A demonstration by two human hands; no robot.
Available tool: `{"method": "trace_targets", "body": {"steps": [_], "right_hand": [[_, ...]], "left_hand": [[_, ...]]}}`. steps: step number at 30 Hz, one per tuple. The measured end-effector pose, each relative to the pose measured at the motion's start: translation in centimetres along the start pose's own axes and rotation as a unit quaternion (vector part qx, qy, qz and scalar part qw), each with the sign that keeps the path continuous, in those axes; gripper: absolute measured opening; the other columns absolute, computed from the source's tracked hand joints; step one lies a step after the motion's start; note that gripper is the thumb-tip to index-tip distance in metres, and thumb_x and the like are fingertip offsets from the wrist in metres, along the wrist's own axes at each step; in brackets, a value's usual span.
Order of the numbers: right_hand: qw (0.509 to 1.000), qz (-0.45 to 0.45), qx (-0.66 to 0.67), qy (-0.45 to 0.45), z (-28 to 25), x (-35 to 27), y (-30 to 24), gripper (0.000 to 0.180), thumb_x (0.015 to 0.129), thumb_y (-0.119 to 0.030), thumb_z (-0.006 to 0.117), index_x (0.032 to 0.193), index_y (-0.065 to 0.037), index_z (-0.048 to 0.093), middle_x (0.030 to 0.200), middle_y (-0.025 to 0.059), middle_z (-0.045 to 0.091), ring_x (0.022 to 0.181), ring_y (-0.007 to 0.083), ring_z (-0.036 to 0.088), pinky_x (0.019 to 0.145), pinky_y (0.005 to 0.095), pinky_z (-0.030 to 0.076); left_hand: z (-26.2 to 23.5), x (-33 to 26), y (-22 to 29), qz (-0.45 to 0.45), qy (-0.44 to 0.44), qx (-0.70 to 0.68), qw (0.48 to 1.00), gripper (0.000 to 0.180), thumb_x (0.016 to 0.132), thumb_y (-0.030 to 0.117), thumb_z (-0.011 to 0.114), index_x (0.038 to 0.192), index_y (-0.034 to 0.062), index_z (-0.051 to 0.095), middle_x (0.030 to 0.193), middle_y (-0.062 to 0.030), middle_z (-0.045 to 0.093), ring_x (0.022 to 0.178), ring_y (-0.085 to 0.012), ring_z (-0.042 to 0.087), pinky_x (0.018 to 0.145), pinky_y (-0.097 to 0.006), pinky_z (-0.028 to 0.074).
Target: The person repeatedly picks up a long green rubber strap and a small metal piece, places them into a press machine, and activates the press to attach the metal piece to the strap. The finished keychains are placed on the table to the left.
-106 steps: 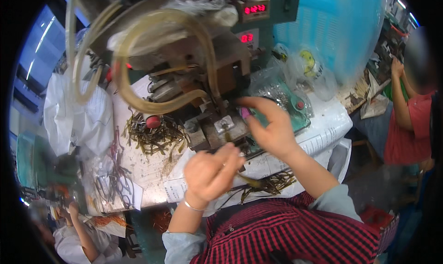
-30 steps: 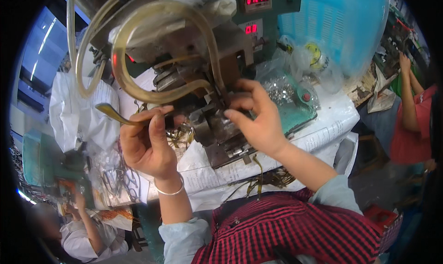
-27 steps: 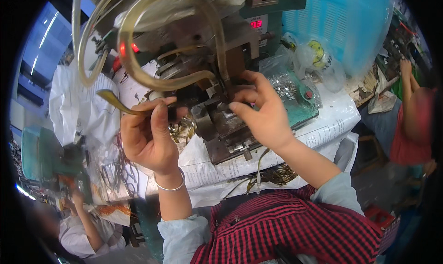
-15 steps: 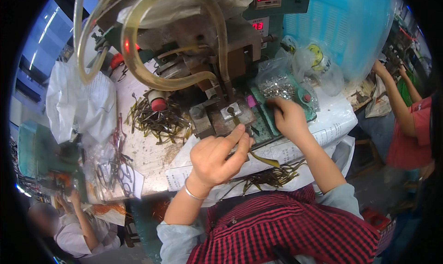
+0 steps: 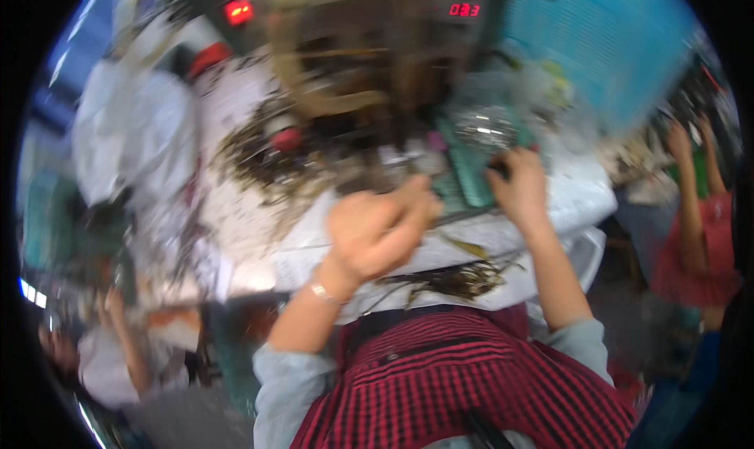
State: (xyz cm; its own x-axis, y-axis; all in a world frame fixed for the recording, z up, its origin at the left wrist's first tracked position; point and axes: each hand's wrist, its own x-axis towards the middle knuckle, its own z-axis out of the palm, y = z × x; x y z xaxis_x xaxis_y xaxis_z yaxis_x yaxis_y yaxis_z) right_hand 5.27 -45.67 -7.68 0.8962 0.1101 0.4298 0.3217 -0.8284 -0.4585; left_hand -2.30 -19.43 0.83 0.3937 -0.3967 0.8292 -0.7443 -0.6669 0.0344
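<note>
The view is smeared by motion. My left hand, a bracelet at its wrist, is closed in a pinch just in front of the bench press. An olive strip trails close to its fingers, and I take it to be in the pinch. My right hand has its fingers bent together over the right edge of a green tray; whatever is in them is too small or hidden. Behind it, shiny small metal parts lie heaped in clear plastic.
Olive strips are heaped left of the press, around a red button. Another strip bundle lies at the front edge, against my checked apron. A blue basket stands back right. Co-workers sit at left and right.
The whole view has shifted and blurred. My right hand has drawn back from the metal parts to the tray's right side. The left hand stays in front of the press, slightly back from its die.
</note>
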Motion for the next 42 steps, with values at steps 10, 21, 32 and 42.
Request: {"method": "trace_targets", "body": {"steps": [10, 21, 32, 42], "right_hand": [[0.978, 0.09, 0.185, 0.044, 0.2, -1.6, 2.0, 0.014, 0.096, -0.007, 0.067, 0.107, 0.0, 0.072, 0.093, 0.0126, 0.073, 0.085, 0.0201, 0.068, 0.082, 0.0321, 0.052], [0.97, 0.105, 0.213, 0.053, 0.0, -0.7, -0.2, 0.017, 0.094, -0.006, 0.069, 0.109, 0.001, 0.073, 0.098, 0.0121, 0.074, 0.088, 0.0175, 0.068, 0.085, 0.0304, 0.052], [0.949, 0.136, 0.252, 0.13, -1.2, -1.1, -0.9, 0.012, 0.092, -0.003, 0.07, 0.102, 0.002, 0.075, 0.098, 0.011, 0.074, 0.091, 0.0196, 0.068, 0.087, 0.0311, 0.051], [0.914, -0.012, 0.402, 0.058, -2.0, 3.9, -12.2, 0.025, 0.086, -0.004, 0.074, 0.111, -0.002, 0.07, 0.099, 0.0124, 0.073, 0.092, 0.0234, 0.071, 0.082, 0.0325, 0.053]], "left_hand": [[-7.9, -7.6, -2.7, -0.238, 0.071, 0.213, 0.945, 0.014, 0.079, 0.0, 0.072, 0.091, 0.0074, 0.072, 0.086, -0.0058, 0.07, 0.067, -0.0261, 0.06, 0.061, -0.037, 0.046], [-11.1, -11.4, -9.9, -0.51, -0.328, 0.295, 0.739, 0.019, 0.087, 0.018, 0.072, 0.104, 0.0237, 0.079, 0.087, -0.0146, 0.075, 0.084, -0.0358, 0.073, 0.077, -0.046, 0.058], [-10.4, -24.4, -33.1, -0.565, -0.09, 0.193, 0.797, 0.036, 0.103, 0.025, 0.048, 0.126, 0.0, 0.061, 0.118, -0.031, 0.068, 0.114, -0.0483, 0.064, 0.1, -0.05, 0.049], [-10.6, -15.9, -16.6, -0.538, 0.07, 0.265, 0.797, 0.02, 0.097, 0.023, 0.068, 0.102, 0.0064, 0.077, 0.075, -0.0114, 0.073, 0.063, -0.0234, 0.069, 0.06, -0.037, 0.05]]}}
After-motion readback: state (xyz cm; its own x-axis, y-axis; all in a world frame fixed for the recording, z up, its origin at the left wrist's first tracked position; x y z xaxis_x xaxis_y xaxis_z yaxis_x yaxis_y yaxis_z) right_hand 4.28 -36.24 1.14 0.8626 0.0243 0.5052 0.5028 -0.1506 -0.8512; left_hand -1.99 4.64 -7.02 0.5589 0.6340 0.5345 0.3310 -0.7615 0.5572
